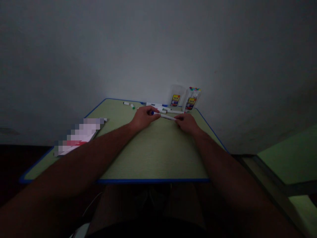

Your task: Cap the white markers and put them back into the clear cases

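A white marker (pixel 167 117) with a blue end lies lengthwise between my two hands, just above or on the green table (pixel 153 155). My left hand (pixel 146 117) pinches its blue-tipped end between thumb and fingers. At the other end, my right hand (pixel 186 122) grips the barrel, hiding that tip. Right behind the hands lie several more white markers (pixel 175 112), partly covered by my left hand. Two small loose caps, one white and dark (pixel 126 103) and one white and green (pixel 132 106), rest to the left of them.
Near the wall (pixel 148 49) stand a clear pouch (pixel 175 96) with a yellow label and a second pouch (pixel 192 99) holding markers with coloured ends. A blurred-out booklet or packet (pixel 80 135) lies at the table's left. A blue edge (pixel 153 180) borders the table.
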`<state>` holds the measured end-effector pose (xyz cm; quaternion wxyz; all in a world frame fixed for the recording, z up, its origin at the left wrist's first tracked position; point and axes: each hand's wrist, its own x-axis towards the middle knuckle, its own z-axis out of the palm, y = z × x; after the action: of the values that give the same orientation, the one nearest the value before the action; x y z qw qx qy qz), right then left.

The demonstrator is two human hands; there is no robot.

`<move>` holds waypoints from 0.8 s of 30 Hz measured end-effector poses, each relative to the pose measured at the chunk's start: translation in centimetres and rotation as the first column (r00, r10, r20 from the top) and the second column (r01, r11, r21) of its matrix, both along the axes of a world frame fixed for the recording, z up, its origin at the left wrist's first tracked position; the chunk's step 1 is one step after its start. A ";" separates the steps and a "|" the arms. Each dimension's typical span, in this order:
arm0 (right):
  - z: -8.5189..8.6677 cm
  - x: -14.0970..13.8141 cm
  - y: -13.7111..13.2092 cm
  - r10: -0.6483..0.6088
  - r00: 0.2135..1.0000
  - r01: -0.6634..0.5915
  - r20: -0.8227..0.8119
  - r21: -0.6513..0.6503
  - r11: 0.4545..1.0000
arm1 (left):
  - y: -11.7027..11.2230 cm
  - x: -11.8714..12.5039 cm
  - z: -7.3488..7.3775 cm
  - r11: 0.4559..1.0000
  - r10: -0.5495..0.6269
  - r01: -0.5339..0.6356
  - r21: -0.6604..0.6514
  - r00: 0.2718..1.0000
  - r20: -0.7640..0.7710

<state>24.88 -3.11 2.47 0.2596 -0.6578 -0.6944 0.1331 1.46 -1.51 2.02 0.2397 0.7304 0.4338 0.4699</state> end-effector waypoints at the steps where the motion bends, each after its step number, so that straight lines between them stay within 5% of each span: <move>1: -0.1 0.0 0.1 -0.005 1.000 0.005 -0.003 0.004 1.000 | 0.0 0.0 0.0 1.000 0.003 -0.003 0.000 1.000 -0.008; 8: -0.5 0.6 0.9 -0.088 0.982 0.095 -0.170 0.035 0.995 | 0.7 -0.4 -0.3 0.999 0.051 -0.052 -0.014 0.996 -0.076; 14: 0.0 0.3 0.4 -0.104 0.876 0.135 -0.471 0.033 0.990 | 0.8 -0.6 -0.3 0.979 0.022 -0.024 -0.201 1.000 -0.014; 24: 0.9 0.0 -0.2 -0.049 0.745 0.104 -0.666 0.042 0.994 | 0.4 -0.9 0.2 0.949 -0.004 0.038 -0.314 0.994 0.107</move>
<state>24.89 -3.28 3.38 0.5195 -0.5850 -0.5340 0.3205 0.60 -1.14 2.24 0.3807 0.6616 0.4824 0.4297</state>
